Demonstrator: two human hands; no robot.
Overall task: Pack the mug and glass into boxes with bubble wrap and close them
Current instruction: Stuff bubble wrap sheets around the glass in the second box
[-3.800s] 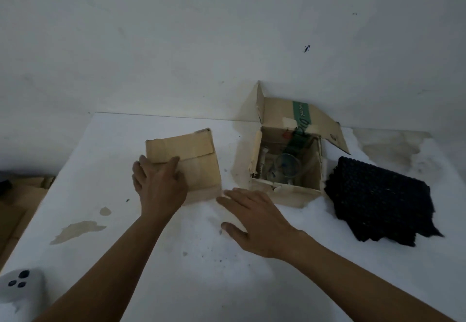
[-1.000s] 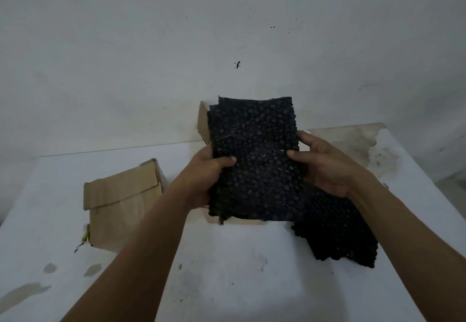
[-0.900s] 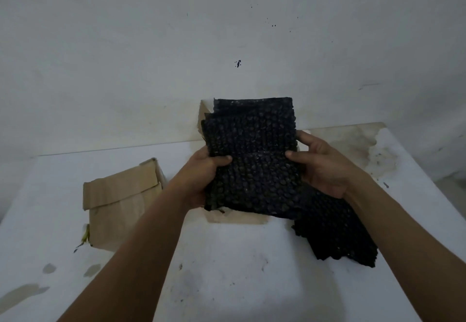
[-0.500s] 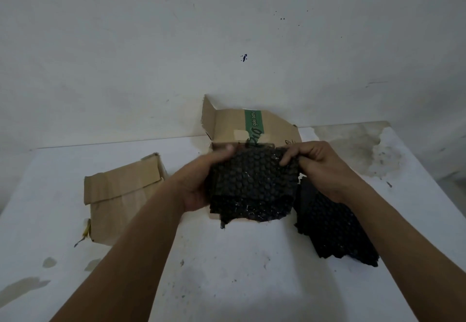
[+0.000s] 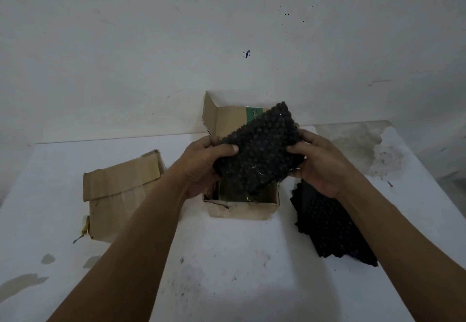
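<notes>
A folded sheet of black bubble wrap (image 5: pixel 259 154) hangs tilted over the open cardboard box (image 5: pixel 242 209) with green tape on its raised back flap. My left hand (image 5: pixel 201 168) grips the sheet's left edge, thumb on top. My right hand (image 5: pixel 320 163) grips its right edge. The sheet and my hands hide most of the box's inside, so the glass is not visible. A second cardboard box (image 5: pixel 121 195) with its flaps folded shut sits to the left; its contents are hidden.
A pile of black bubble wrap (image 5: pixel 330 228) lies right of the open box. The white table (image 5: pixel 227 271) is stained at its far right and front left. A white wall stands close behind the boxes.
The upright sheet has been folded in half, lowered and tilted over the open box. Earlier still, my hands left the closed box and took the sheet from the pile.
</notes>
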